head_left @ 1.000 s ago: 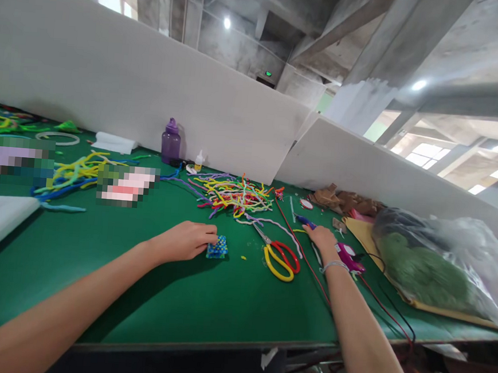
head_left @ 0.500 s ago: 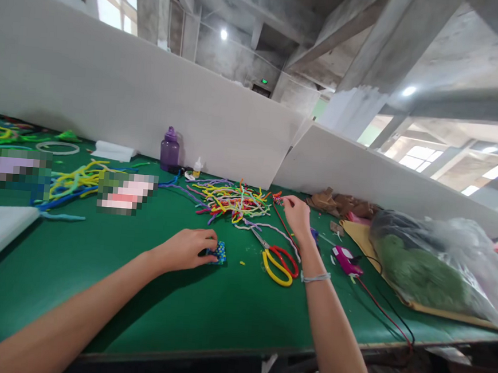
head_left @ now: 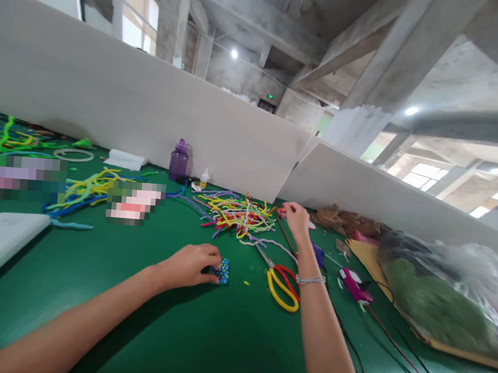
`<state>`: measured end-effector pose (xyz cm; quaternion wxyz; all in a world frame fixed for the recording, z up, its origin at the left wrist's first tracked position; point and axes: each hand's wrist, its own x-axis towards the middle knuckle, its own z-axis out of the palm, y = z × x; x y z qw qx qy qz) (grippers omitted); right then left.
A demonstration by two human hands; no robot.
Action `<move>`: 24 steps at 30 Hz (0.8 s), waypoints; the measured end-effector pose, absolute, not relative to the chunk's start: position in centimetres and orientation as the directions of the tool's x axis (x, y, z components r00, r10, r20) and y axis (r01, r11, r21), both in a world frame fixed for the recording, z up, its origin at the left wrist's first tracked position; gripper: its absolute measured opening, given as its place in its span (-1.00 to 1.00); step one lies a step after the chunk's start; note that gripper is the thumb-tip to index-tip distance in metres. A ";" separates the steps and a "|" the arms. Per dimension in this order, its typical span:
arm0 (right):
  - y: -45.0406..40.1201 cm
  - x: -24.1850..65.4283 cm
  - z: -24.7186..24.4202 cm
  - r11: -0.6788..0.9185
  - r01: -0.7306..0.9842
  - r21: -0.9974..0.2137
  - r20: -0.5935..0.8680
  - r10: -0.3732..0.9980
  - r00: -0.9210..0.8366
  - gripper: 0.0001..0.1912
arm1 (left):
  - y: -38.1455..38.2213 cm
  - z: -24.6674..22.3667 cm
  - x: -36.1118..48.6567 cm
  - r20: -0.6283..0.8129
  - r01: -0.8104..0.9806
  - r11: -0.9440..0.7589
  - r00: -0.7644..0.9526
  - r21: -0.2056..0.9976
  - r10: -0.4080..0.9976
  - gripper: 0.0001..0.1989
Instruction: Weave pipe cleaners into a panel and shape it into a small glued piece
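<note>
My left hand (head_left: pixel 195 265) rests low over the green tabletop, thumb and fingers closed on a small blue piece with yellow and pale dots (head_left: pixel 224 271). My right hand (head_left: pixel 297 218) is stretched out to the far side of the table, its fingers pinched together at a small reddish bit (head_left: pixel 281 213). What exactly that bit is, I cannot make out. Just left of this hand lies a loose pile of colourful fuzzy pipe cleaners (head_left: pixel 242 215). Scissors with red and yellow handles (head_left: pixel 283 290) lie beside my right forearm, blades pointing toward the pile.
A purple bottle (head_left: pixel 179 161) and a small dropper bottle (head_left: pixel 204 178) stand near the white partition (head_left: pixel 235 139). On the right are a magenta corded device (head_left: pixel 355 284), brown crumpled paper (head_left: pixel 336 219) and a plastic bag of green material (head_left: pixel 434 293). A white slab (head_left: pixel 7 242) lies left.
The view has tilted, so everything sits slightly lower and further right. My left hand stays on the dotted piece, and my right hand remains at the reddish bit.
</note>
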<state>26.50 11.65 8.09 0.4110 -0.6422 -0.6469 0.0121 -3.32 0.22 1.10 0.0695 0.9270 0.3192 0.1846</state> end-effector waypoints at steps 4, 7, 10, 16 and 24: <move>13.2 23.8 8.1 0.290 0.869 -0.401 0.376 0.917 -0.132 -0.70 | 0.4 1.0 -3.4 0.322 0.522 -0.821 0.755 0.231 0.571 -0.74; 14.8 21.7 6.4 0.480 0.839 -0.256 0.158 0.877 -0.454 -0.47 | 0.5 0.9 -3.4 0.328 0.502 -0.836 0.768 0.222 0.549 -0.73; 16.8 19.9 3.9 0.517 0.835 -0.190 -0.011 0.849 -0.528 -0.09 | 0.6 0.5 -3.3 0.322 0.503 -0.832 0.768 0.234 0.554 -0.73; 20.2 18.2 1.4 0.581 0.795 -0.176 -0.080 0.796 -0.600 -0.08 | 0.6 -0.4 -3.3 0.326 0.492 -0.807 0.742 0.328 0.585 -0.73; 21.8 15.3 7.2 0.506 0.837 -0.206 -0.210 0.813 -0.543 -0.63 | 0.3 -0.5 -3.0 0.299 0.490 -0.759 0.716 0.428 0.631 -0.71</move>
